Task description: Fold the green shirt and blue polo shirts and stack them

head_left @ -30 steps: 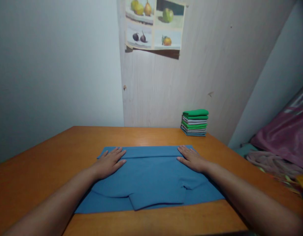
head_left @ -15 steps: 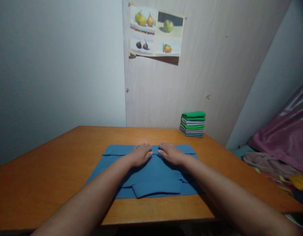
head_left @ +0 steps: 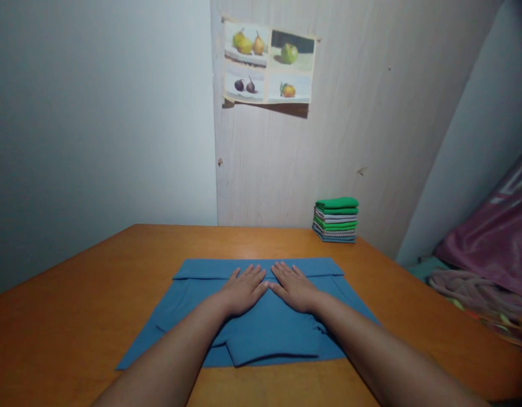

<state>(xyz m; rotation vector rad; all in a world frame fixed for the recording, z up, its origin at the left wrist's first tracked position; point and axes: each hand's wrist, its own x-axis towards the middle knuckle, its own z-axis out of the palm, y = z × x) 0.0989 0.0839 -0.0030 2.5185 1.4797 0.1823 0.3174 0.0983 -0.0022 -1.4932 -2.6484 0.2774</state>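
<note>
A blue garment (head_left: 269, 333), partly folded, lies spread on the wooden table in front of me. Its far edge is turned over into a flat band, and a folded flap shows along the near edge. My left hand (head_left: 245, 289) rests palm down on the cloth with fingers outstretched, the tips on the far band. Beside it, my right hand (head_left: 293, 286) lies flat in the same way, fingers spread. The thumbs almost meet at the middle. Neither hand grips the fabric. My forearms cover parts of the garment's near side.
A neat stack of folded cloths (head_left: 336, 220), green, grey and blue, stands at the table's (head_left: 74, 305) far right corner. A fruit picture sheet (head_left: 267, 62) hangs on the wall behind. Right of the table lie a pink satin cloth (head_left: 490, 237) and a bunched brownish cloth (head_left: 477, 288).
Both hands stay flat near the garment's middle, now with the fingers more spread. The view has tipped up slightly, so everything sits lower, and the garment appears nearer and larger.
</note>
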